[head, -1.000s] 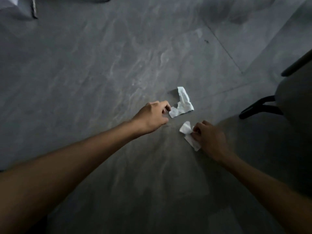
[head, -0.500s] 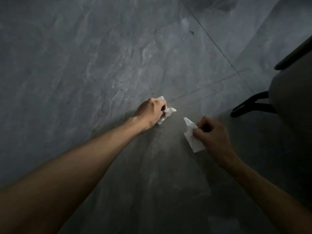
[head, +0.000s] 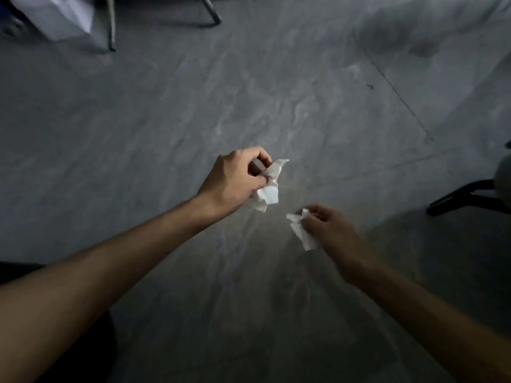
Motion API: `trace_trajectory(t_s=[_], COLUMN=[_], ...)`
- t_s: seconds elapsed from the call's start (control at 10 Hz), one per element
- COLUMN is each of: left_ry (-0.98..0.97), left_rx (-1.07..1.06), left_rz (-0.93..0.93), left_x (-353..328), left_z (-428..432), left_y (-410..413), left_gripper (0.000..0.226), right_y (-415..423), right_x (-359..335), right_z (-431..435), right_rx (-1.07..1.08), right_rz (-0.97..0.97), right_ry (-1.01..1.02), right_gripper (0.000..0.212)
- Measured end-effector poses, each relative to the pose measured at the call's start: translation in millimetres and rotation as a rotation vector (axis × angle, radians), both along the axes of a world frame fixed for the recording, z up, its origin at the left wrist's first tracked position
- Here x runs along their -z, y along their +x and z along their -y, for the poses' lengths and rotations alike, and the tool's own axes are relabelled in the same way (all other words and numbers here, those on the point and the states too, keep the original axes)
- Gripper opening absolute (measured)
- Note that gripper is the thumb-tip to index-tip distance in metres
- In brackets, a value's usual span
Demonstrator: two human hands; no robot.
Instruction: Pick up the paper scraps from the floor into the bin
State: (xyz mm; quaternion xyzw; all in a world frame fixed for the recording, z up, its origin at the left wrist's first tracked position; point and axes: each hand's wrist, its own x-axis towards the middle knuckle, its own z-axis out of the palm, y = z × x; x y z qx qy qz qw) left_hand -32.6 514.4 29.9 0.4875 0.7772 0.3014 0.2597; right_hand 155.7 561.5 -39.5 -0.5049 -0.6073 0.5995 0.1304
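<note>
My left hand [head: 235, 178] is closed around a crumpled white paper scrap [head: 269, 189], held above the grey floor near the middle of the view. To its lower right, my right hand [head: 327, 230] pinches a second, smaller white paper scrap [head: 302, 232] between thumb and fingers. Both scraps are off the floor. No bin is clearly recognisable in view.
The grey marbled tile floor [head: 304, 106] fills the view. A white bag-like object [head: 63, 17] sits at the top left beside thin metal furniture legs [head: 213, 15]. A dark chair base [head: 470, 197] reaches in from the right edge. Something dark lies at the lower left.
Both hands closed on their scraps and lifted them off the floor. The view has tilted up, bringing the white object and metal legs into sight at the top.
</note>
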Motion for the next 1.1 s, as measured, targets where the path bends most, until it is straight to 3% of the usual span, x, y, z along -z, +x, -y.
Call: trace_trajectory(t_s=[0.2, 0.4, 0.5, 0.7, 0.8, 0.9, 1.0, 1.1], left_ry=[0.026, 0.086, -0.053, -0.469, -0.543, -0.534, -0.493, -0.434], left_rx=[-0.116, -0.389, -0.539, -0.612, -0.609, -0.632, -0.65, -0.692], left_rz=[-0.079, -0.248, -0.337, -0.232, -0.181, -0.152, -0.196, -0.235], left_x=[-91, -150, -140, -78, -62, -54, -55, -56], left_z=[114, 244, 323, 404, 422, 439, 445, 451], left_y=[-34, -67, -90, -126, -134, -140, -142, -147], left_gripper=[0.006, 0.008, 0.006, 0.014, 0.027, 0.036, 0.036, 0.032], right_y=[-55, -124, -166, -235, -255, -277, -282, -282], right_x=[-55, -143, -183, -206, -192, -157, -139, -136], right_z=[61, 125, 173, 248, 273, 302, 316, 318], right_rx=[-0.377, -0.692, -0.833, -0.914, -0.896, -1.017, -1.24, -1.309], right_rz=[-0.039, -0.125, -0.214, -0.33, -0.328, -0.179, 0.002, 0.044], right_ry=[0.14, 0.251, 0.352, 0.436, 0.438, 0.483, 0.551, 0.619], right_gripper=[0.016, 0.016, 0.014, 0.016, 0.015, 0.024, 0.038, 0.039])
